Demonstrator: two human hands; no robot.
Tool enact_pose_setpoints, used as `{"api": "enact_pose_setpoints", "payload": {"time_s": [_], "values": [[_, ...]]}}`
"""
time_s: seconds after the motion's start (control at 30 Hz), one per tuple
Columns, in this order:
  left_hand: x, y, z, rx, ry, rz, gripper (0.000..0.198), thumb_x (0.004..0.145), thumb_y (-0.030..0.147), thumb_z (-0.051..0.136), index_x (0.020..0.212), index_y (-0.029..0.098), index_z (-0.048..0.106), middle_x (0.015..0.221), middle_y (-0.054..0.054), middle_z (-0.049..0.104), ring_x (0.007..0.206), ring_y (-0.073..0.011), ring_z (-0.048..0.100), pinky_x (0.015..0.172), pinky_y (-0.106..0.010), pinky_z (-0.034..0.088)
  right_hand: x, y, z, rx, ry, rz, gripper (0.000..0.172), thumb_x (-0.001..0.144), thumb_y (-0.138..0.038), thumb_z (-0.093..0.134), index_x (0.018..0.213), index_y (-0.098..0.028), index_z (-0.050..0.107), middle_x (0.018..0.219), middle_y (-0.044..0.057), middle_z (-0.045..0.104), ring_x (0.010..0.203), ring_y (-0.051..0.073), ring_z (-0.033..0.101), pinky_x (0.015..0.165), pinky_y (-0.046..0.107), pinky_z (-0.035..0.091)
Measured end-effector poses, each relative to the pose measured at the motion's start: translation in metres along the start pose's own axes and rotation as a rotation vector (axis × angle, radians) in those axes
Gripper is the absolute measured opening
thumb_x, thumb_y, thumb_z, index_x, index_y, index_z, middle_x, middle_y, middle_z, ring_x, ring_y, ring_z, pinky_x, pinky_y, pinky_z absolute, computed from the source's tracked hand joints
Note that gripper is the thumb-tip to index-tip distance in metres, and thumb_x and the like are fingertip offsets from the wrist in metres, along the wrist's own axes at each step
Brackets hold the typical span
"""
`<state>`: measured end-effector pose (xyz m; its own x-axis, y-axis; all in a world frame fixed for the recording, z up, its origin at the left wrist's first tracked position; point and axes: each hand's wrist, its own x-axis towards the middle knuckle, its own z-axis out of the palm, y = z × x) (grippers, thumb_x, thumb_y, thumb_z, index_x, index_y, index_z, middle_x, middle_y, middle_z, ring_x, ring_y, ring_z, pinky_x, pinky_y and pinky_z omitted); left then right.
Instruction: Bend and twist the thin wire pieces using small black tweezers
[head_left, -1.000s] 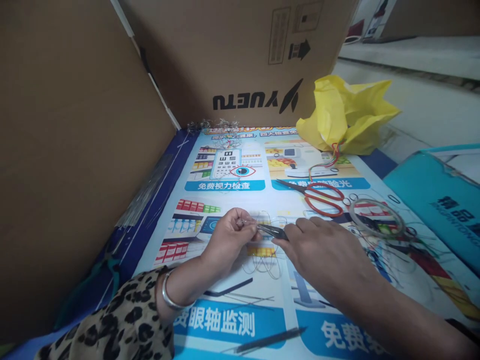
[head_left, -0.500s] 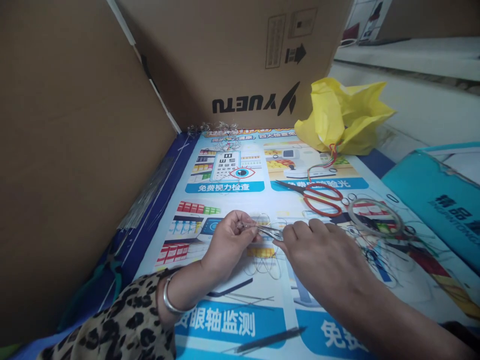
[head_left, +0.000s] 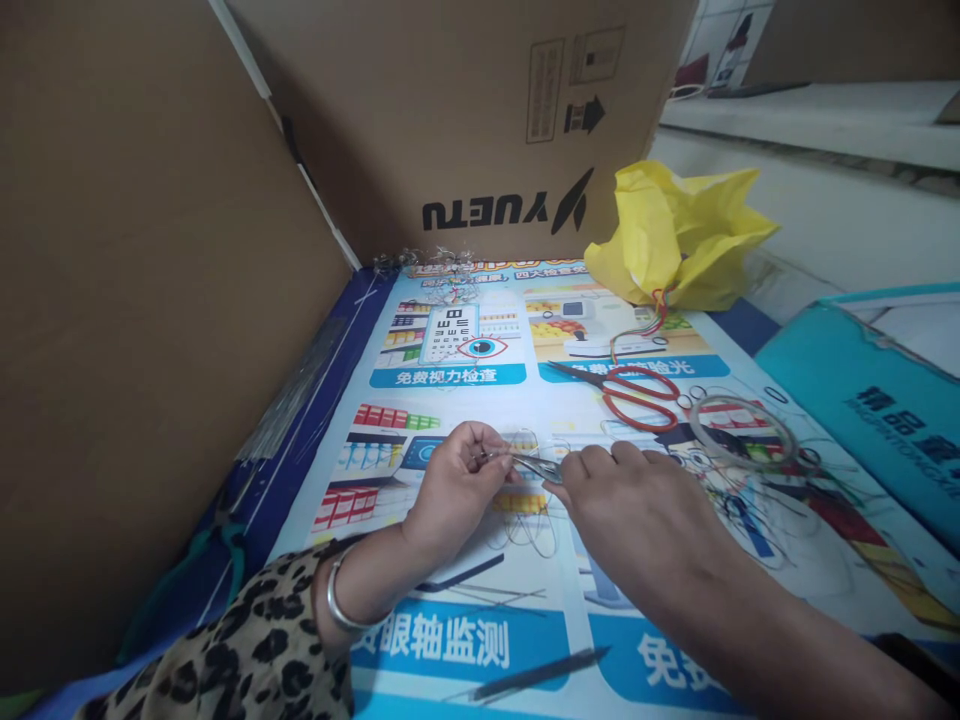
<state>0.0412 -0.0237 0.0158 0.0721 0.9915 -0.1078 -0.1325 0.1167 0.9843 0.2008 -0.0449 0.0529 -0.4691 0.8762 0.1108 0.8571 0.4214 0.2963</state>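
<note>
My left hand [head_left: 465,485], with a silver bangle at the wrist, pinches a thin wire piece at its fingertips. My right hand [head_left: 626,510] is wrapped round small metal pliers [head_left: 541,467]; their handles are hidden in the palm. The jaws point left and meet the wire at my left fingertips. Below the pliers, a looped wire shape [head_left: 529,530] hangs or lies over the printed sheet; I cannot tell whether it joins the held wire. Thin dark rods [head_left: 540,675] lie on the sheet near the front.
Red-handled scissors [head_left: 641,395] lie beyond my right hand, beside a coil of wire [head_left: 742,430]. A yellow bag [head_left: 675,235] stands at the back right. Cardboard walls [head_left: 375,120] rise behind and left. Teal-handled pliers [head_left: 221,550] and straight wires [head_left: 289,390] lie along the left edge.
The view has shifted slightly. Both hands keep their grip, with the pliers' jaws still at my left fingertips.
</note>
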Motion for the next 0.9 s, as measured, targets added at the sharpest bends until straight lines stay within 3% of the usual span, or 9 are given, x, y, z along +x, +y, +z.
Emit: {"api": "enact_pose_setpoints", "payload": {"time_s": [0.23, 0.4, 0.9], "values": [[0.0, 0.001, 0.001, 0.027, 0.032, 0.023, 0.016, 0.069, 0.014, 0.062, 0.075, 0.018, 0.048, 0.064, 0.004, 0.056, 0.058, -0.0086, 0.056, 0.058, -0.021, 0.043, 0.003, 0.002, -0.001, 0.037, -0.056, -0.004, 0.012, 0.072, -0.007, 0.052, 0.074, -0.017, 0.058, 0.068, 0.007, 0.062, 0.062, 0.02, 0.055, 0.051, 0.028, 0.023], [0.002, -0.001, 0.001, -0.002, 0.007, -0.013, 0.016, 0.07, 0.013, 0.06, 0.077, 0.017, 0.047, 0.064, 0.004, 0.056, 0.058, -0.0076, 0.054, 0.059, -0.021, 0.042, 0.004, 0.005, 0.003, 0.063, -0.007, -0.003, 0.014, 0.083, -0.023, 0.049, 0.076, -0.017, 0.06, 0.07, 0.007, 0.062, 0.064, 0.021, 0.055, 0.053, 0.029, 0.026], [0.004, -0.003, -0.002, -0.007, -0.041, -0.002, 0.016, 0.072, 0.015, 0.061, 0.079, 0.018, 0.047, 0.067, 0.003, 0.058, 0.061, -0.0087, 0.057, 0.062, -0.022, 0.044, 0.005, 0.01, 0.002, 0.056, 0.033, -0.004, 0.021, 0.083, -0.03, 0.05, 0.073, -0.017, 0.062, 0.068, 0.008, 0.062, 0.064, 0.019, 0.055, 0.055, 0.029, 0.028]]}}
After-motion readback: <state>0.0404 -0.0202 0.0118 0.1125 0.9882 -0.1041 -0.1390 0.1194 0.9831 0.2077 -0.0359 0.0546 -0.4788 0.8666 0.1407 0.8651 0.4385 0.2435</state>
